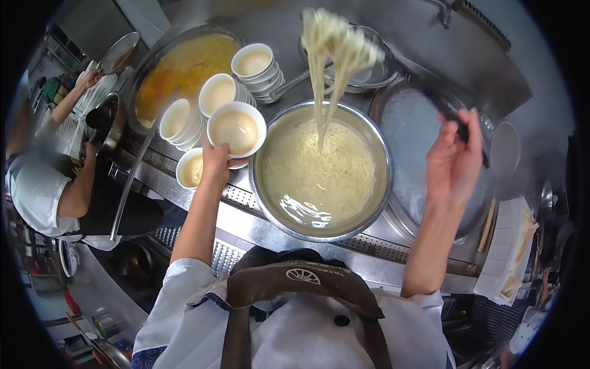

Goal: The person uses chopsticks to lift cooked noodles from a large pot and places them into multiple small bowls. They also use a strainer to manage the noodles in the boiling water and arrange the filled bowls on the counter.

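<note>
My left hand [215,162] grips a white bowl [237,129] with pale broth in it, tilted at the left rim of a steel basin. Thin noodles [343,161] lie in cloudy water inside that steel basin [391,170]. A long dark utensil [431,99], blurred and probably chopsticks or tongs, is held in my right hand [454,152]. From its far end hangs a lifted bunch of noodles [339,50], its lower strands reaching into the basin. Below my bowl, partly covered by my hand, is another bowl [186,170] with noodles in it.
Stacked white bowls [256,64] stand left of the basin, beside a large pot of orange-yellow soup [184,74] with a long metal handle [133,184] across its edge. Right lies a wide pan of cloudy liquid [410,138]. A co-worker [50,193] at far left holds a pan.
</note>
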The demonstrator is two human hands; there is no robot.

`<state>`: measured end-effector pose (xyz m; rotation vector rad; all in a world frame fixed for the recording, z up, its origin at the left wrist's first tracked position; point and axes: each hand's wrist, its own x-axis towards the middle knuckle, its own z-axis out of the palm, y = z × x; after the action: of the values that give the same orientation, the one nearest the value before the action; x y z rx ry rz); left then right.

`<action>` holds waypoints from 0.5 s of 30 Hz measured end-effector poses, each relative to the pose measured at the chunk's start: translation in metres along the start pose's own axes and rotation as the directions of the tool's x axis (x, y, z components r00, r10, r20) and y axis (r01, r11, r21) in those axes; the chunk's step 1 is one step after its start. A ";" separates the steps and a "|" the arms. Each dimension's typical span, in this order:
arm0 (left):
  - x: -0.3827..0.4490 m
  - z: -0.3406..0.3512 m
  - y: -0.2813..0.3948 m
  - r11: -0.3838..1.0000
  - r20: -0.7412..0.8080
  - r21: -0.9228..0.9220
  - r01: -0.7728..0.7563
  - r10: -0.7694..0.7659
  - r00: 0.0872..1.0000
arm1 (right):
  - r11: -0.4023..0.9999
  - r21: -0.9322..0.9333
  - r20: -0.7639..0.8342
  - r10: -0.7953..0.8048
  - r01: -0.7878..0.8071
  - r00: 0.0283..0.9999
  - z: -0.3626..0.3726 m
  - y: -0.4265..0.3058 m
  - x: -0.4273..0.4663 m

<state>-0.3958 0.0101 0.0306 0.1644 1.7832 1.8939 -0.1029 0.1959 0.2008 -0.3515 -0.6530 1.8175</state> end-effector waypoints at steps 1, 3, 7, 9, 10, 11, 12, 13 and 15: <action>0.003 -0.004 -0.002 0.982 0.078 -0.105 0.160 -0.152 0.985 | 1.000 0.001 0.052 -0.027 0.027 0.998 0.014 -0.003 0.003; -0.010 0.001 -0.001 0.936 0.219 -0.148 0.319 -0.283 0.934 | 0.997 -0.003 0.170 -0.078 0.080 0.982 0.037 -0.007 0.010; -0.030 0.014 -0.008 0.866 0.328 -0.183 0.466 -0.393 0.859 | 0.999 0.011 0.366 -0.045 0.044 0.929 0.061 -0.003 0.016; -0.037 0.015 -0.008 0.844 0.359 -0.194 0.500 -0.413 0.837 | 0.998 -0.041 0.473 0.059 -0.045 0.879 0.054 0.010 0.005; -0.038 0.015 -0.009 0.831 0.381 -0.202 0.519 -0.421 0.823 | 0.985 -0.171 0.455 0.048 0.034 0.889 0.045 0.025 -0.002; -0.039 0.016 -0.010 0.816 0.403 -0.211 0.538 -0.429 0.808 | 0.948 -0.298 0.440 0.035 0.110 0.897 0.034 0.038 -0.009; -0.042 0.014 -0.008 0.818 0.414 -0.228 0.528 -0.409 0.813 | 0.841 -0.534 0.406 0.166 0.086 0.899 0.021 0.042 -0.018; -0.044 0.011 -0.006 0.820 0.425 -0.247 0.516 -0.387 0.818 | 0.676 -0.734 0.342 0.282 0.066 0.896 0.009 0.045 -0.028; -0.045 0.007 -0.007 0.828 0.416 -0.274 0.490 -0.358 0.836 | 0.630 -0.767 0.352 0.259 0.119 0.899 -0.013 0.045 -0.040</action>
<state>-0.3527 -0.0034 0.0366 -0.0426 1.0855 1.6970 -0.1176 0.1511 0.1609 -0.5474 -1.7999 1.5963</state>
